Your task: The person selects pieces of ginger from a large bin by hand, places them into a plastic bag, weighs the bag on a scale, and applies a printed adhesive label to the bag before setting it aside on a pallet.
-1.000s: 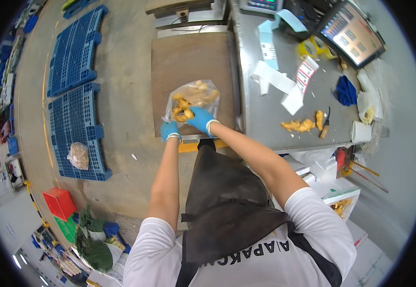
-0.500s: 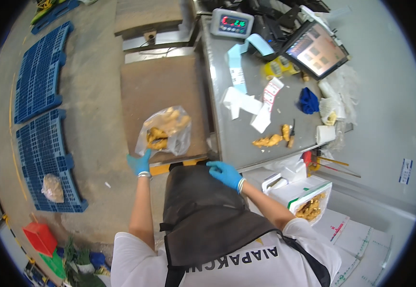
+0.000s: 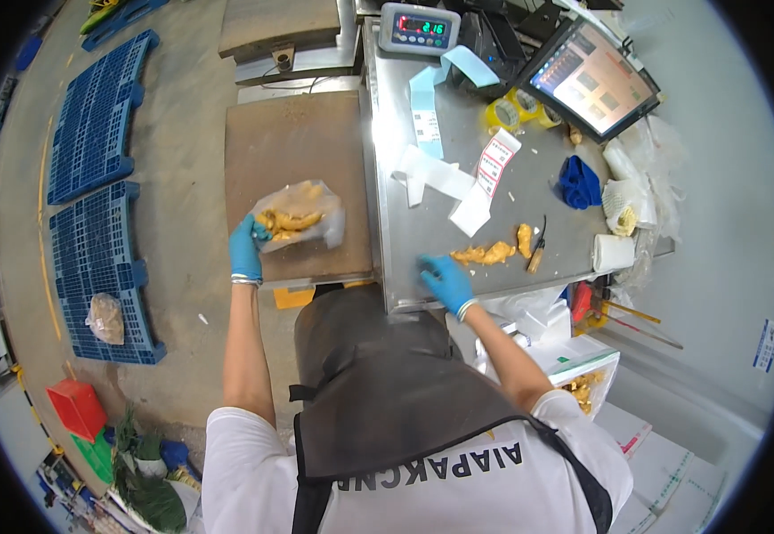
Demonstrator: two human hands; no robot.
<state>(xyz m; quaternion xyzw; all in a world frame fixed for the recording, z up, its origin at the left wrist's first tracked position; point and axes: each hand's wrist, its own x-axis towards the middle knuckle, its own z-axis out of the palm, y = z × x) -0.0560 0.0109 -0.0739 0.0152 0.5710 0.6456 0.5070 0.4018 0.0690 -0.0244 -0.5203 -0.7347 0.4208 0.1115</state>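
Observation:
My left hand, in a blue glove, grips the left edge of a clear plastic bag with knobbly ginger root inside. Beneath the bag is a brown scale platform. Over the near edge of the metal table, my right hand, gloved in blue too, has its fingers apart and nothing in them. Just beyond those fingertips lies a piece of ginger. A smaller ginger piece and a slim tool with a wooden handle lie to its right.
Label strips, yellow tape rolls and a blue cloth lie on the table. A scale display and a screen stand behind. At lower right is a foam box of ginger. Blue pallets occupy the left floor.
My left hand has closed on the bag's edge, and the bag has shifted and tilted. My right hand has moved from beside the apron to the table, near the ginger.

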